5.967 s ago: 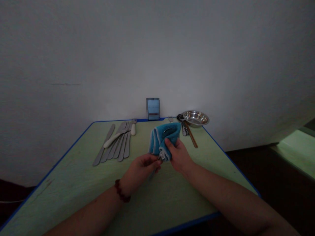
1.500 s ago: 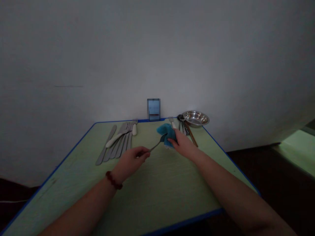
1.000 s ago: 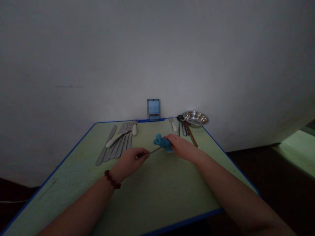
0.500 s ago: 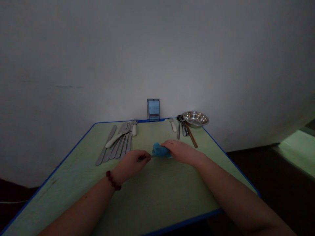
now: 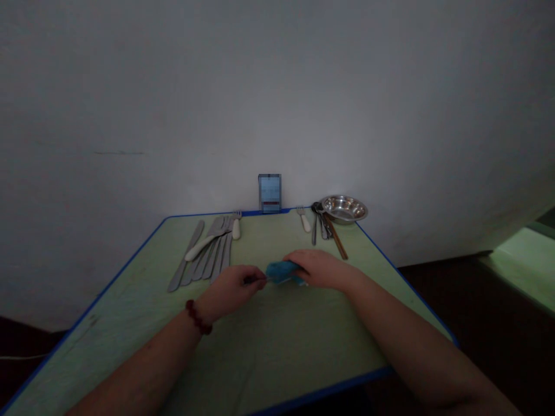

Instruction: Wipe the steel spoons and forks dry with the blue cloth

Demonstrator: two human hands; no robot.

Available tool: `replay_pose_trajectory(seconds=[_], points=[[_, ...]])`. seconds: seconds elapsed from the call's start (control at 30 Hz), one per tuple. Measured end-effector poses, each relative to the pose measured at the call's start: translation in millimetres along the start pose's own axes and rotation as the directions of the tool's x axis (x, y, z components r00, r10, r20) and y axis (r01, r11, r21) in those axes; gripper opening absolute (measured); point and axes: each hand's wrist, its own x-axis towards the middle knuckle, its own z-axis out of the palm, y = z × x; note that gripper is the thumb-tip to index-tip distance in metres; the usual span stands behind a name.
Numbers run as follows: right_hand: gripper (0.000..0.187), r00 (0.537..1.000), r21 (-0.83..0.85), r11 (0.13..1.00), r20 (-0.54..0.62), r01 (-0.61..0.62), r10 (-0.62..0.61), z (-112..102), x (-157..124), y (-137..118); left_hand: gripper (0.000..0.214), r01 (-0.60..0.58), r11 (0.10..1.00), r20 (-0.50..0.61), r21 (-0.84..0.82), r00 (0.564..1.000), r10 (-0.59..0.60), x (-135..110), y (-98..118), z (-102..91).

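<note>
- Worktop: pale green top with a blue edge; the blue cloth lies above its middle, held just clear of or resting on the surface (cannot tell which).
- Row of grey table knives and forks: laid side by side, left of the blue cloth and well apart from it, with the left hand just in front of their tips.
- White-handled utensil: lying slantwise across that row.
- Small white-handled fork: beyond the blue cloth, lying alone.
- Wooden chopsticks: beyond the cloth and to its right, beside a small bundle of dark metal cutlery.
- Steel bowl: shallow, at the far corner, beyond and right of the cloth.
- Blurred blue card: upright against the wall, directly beyond the cloth.
- Blue cloth: bunched into a small wad, partly covered by the right hand.
- Metal utensil: thin shaft running into the cloth; its head is hidden, so its kind cannot be told.
- Left hand: closed on the utensil's handle, bead bracelet on the wrist.
- Right hand: narrowly closed, fingers wrapped over the cloth.
</note>
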Motion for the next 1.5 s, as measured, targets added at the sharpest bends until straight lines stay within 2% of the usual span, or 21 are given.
replay_pose_trajectory(seconds=[0.27,0.5,0.6,0.73,0.87,1.13,1.27,1.37,1.5], points=[[0.028,0.997,0.102,0.994,-0.057,-0.046,0.052,-2.4,1.5,4.1,0.023,0.052,0.998,0.002,-0.048,0.999,-0.052,-0.1,2.4,-2.9],[0.026,0.969,0.187,0.977,-0.201,-0.106,0.144,-3.7,3.9,8.5,0.024,0.113,0.976,-0.04,-0.189,0.992,-0.122,-0.7,2.0,-2.7],[0.026,0.924,0.257,0.951,-0.29,-0.173,0.247,-2.1,5.9,8.6,0.022,0.154,0.958,-0.06,-0.243,0.983,-0.174,-0.2,1.6,-1.4],[0.027,0.833,0.371,0.891,-0.381,-0.26,0.402,2.3,9.0,6.2,0.022,0.183,0.929,-0.074,-0.323,0.973,-0.217,0.4,3.1,0.8],[0.026,0.756,0.485,0.83,-0.426,-0.273,0.497,7.0,11.7,4.0,0.022,0.189,0.891,-0.082,-0.413,0.967,-0.243,0.2,4.7,3.2],[0.029,0.647,0.69,0.698,-0.446,-0.191,0.619,19.4,14.9,5.9,0.026,0.142,0.823,-0.155,-0.55,0.951,-0.267,-0.4,6.2,15.4],[0.029,0.63,0.776,0.616,-0.412,-0.136,0.658,27.3,16.0,4.5,0.027,0.126,0.805,-0.171,-0.58,0.947,-0.271,-1.5,9.5,20.1],[0.027,0.627,0.868,0.495,-0.366,-0.036,0.688,32.1,18.3,0.4,0.027,0.102,0.798,-0.189,-0.594,0.946,-0.262,-1.8,11.3,22.6],[0.024,0.62,0.957,0.263,-0.279,0.12,0.733,33.7,22.5,-7.7,0.025,0.073,0.808,-0.201,-0.585,0.952,-0.232,-1.8,13.7,24.8]])
